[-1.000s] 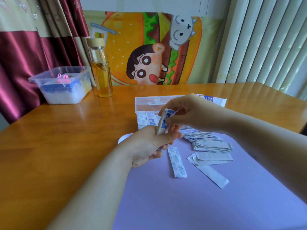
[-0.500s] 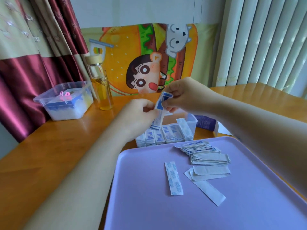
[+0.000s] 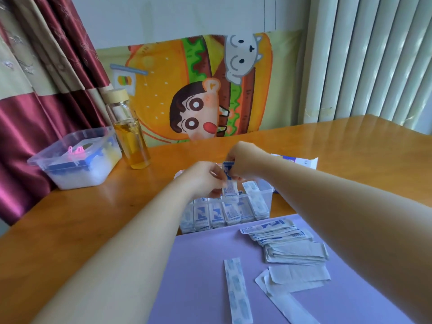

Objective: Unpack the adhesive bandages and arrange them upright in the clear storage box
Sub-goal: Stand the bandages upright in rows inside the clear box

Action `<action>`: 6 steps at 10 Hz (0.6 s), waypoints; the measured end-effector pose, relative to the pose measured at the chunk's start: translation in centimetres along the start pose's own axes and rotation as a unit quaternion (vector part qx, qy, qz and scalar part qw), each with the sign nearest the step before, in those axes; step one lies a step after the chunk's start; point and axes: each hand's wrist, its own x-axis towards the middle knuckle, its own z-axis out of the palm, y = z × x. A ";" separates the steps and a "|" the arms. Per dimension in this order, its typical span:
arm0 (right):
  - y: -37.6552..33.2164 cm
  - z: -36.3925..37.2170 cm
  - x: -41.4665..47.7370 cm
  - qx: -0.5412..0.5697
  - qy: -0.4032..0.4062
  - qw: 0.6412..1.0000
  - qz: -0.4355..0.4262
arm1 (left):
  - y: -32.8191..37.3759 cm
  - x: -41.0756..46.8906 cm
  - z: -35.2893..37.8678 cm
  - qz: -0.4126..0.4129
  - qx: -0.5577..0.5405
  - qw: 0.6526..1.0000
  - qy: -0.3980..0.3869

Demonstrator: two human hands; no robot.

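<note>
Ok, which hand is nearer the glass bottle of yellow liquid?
Left. The left hand is right of the bottle, above the clear box; the right hand is farther right. Both pinch one bandage.

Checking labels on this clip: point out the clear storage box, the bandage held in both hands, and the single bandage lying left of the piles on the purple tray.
clear storage box (image 3: 270,197): head view, right end wall.
held bandage (image 3: 230,187): head view, lower half, below the grip.
single bandage (image 3: 237,288): head view, mid-strip.
</note>
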 end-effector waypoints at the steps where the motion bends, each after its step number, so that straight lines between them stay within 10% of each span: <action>1: 0.0 0.1 0.6 0.045 -0.029 0.998 0.017 | -0.4 1.0 0.4 -0.047 -0.044 0.997 -0.033; 6: 0.6 2.3 3.0 -0.064 -0.197 0.977 0.043 | -1.0 2.9 0.6 -0.120 0.062 0.982 -0.130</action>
